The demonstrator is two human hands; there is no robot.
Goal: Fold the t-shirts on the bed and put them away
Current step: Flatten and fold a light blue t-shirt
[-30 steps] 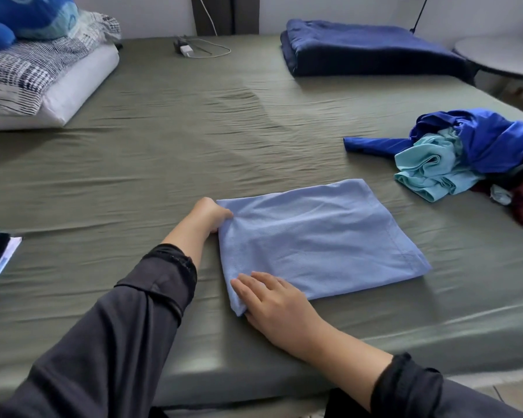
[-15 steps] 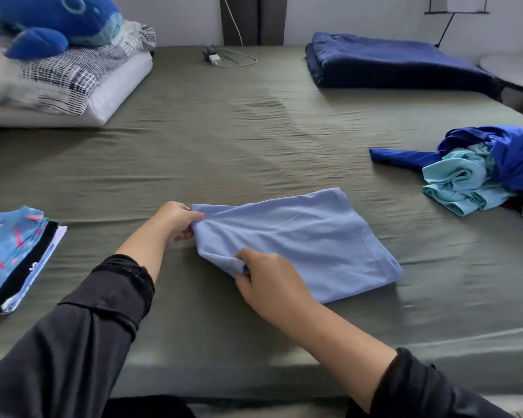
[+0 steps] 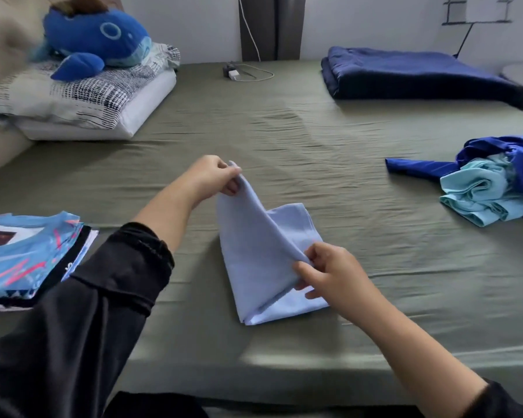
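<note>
A second ago the pale blue shirt point(image 3: 266, 260) lay flat on the bed point(image 3: 284, 146) with the left hand point(image 3: 209, 176) at its far corner and the right hand point(image 3: 329, 273) resting flat on the near one; now both hands have pinched those corners and lifted that side up and over toward the right, so the cloth rises in a slanted flap between them. I take this for one more fold, halving the shirt before it goes on the pile, so this piece looks close to done. The left hand pinches the raised far corner between thumb and fingers, well above the sheet; the right hand pinches the near corner lower down, just above the cloth. The shirt sits in the middle of the near part of the bed, its lower layers flat on the olive sheet, its near edge not far from the bed's edge. It is soft, thin, plain and light blue, already several layers thick, with a smooth face and no print showing. A stack point(image 3: 27, 254) of folded shirts waits at the left, and a loose heap point(image 3: 492, 182) of blue and aqua clothes lies at the right, not yet folded.
</note>
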